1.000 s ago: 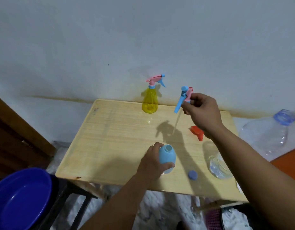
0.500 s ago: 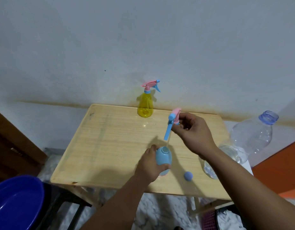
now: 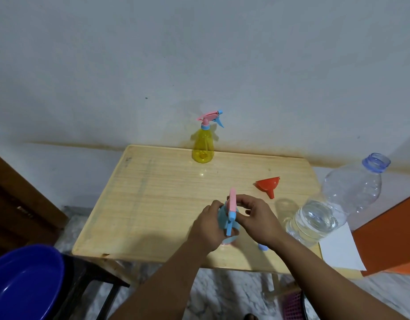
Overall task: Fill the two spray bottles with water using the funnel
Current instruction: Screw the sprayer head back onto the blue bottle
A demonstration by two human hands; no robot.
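head view: the blue spray bottle (image 3: pixel 224 221) stands near the front of the pale wooden table (image 3: pixel 153 204), mostly hidden behind both hands. left hand (image 3: pixel 208 229) is wrapped round its body; right hand (image 3: pixel 257 221) pinches the pink-and-blue trigger head (image 3: pixel 231 210) sitting on the neck, where half a second ago it hung above. a small blue cap (image 3: pixel 261 247) peeks out under the right wrist. the red plastic funnel (image 3: pixel 267 184) lies tipped on its side, now uncovered. the yellow translucent spray bottle (image 3: pixel 203 147) is upright by the wall. the clear ribbed water bottle (image 3: pixel 337 204) leans at the right edge, open-mouthed.
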